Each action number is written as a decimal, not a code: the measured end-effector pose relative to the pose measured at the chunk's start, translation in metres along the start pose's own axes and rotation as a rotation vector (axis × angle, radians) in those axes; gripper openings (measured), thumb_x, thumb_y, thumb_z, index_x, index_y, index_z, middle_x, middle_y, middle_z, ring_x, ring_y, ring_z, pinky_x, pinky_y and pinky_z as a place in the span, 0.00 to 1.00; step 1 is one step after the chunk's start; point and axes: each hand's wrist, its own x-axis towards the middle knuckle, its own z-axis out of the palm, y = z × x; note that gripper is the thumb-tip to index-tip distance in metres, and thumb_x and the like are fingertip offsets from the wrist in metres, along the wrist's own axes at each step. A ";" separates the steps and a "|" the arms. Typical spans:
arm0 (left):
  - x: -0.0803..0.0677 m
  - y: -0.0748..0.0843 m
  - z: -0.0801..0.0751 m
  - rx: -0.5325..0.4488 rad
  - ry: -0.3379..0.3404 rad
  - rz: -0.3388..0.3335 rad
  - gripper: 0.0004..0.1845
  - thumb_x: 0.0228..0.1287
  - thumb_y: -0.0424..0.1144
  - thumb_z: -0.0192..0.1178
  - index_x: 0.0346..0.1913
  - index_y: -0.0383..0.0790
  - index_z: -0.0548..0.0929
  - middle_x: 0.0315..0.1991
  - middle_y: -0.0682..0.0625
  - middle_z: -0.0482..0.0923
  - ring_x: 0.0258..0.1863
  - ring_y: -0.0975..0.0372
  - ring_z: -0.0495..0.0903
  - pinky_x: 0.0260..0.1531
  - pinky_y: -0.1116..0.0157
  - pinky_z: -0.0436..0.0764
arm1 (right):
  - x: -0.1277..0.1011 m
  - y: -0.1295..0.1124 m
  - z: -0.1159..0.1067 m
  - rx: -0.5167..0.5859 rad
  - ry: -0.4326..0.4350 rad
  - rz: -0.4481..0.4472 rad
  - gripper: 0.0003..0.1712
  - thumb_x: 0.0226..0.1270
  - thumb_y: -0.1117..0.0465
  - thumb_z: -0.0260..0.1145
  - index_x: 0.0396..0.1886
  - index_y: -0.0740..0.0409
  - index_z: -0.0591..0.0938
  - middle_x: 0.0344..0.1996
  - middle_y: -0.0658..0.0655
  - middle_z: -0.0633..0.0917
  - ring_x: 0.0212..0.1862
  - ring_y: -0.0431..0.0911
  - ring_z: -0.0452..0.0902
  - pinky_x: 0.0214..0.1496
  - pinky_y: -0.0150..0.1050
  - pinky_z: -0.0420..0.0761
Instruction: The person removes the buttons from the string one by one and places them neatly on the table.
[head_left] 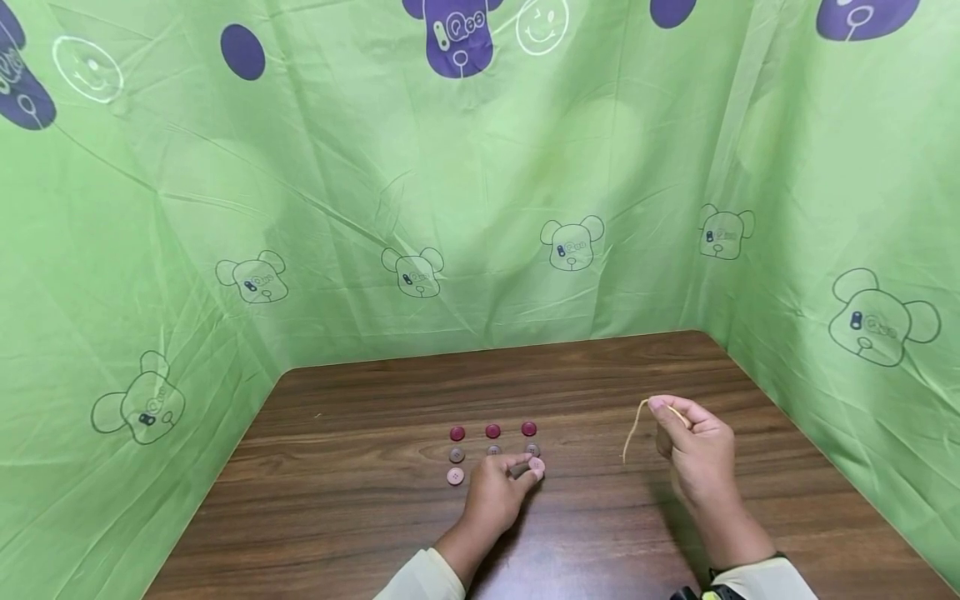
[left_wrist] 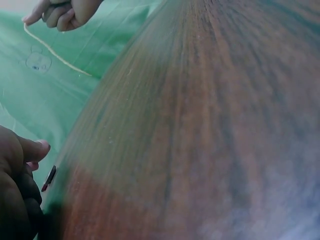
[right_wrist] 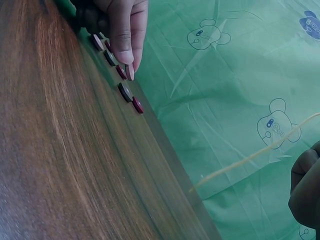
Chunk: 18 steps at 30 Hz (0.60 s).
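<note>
Between thumb and forefinger my left hand (head_left: pixel 495 493) pinches a pink button (head_left: pixel 536 465), tilted up close over the table. In the right wrist view that held button (right_wrist: pixel 130 72) shows edge-on at the fingertips. My right hand (head_left: pixel 701 458), raised over the right part of the table, pinches a yellow string (head_left: pixel 632 433) whose loose end hangs down to the left. A pink button (head_left: pixel 455 476) lies left of my left hand. Behind it lie grey-brown buttons (head_left: pixel 457 455) and, farther back, a row of dark red buttons (head_left: pixel 492 431). My left hand hides part of the nearest row.
The brown wood-grain table (head_left: pixel 337 508) has green printed cloth (head_left: pixel 487 192) hanging along its back and both sides. A watch (head_left: pixel 712 593) sits on my right wrist, by the sleeve.
</note>
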 end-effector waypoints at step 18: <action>0.000 0.003 0.003 0.212 0.022 -0.003 0.11 0.63 0.45 0.80 0.47 0.48 0.97 0.49 0.47 0.94 0.55 0.53 0.92 0.55 0.52 0.89 | 0.000 0.002 0.000 0.025 -0.006 0.000 0.11 0.76 0.75 0.69 0.34 0.61 0.90 0.09 0.46 0.67 0.19 0.53 0.44 0.23 0.47 0.42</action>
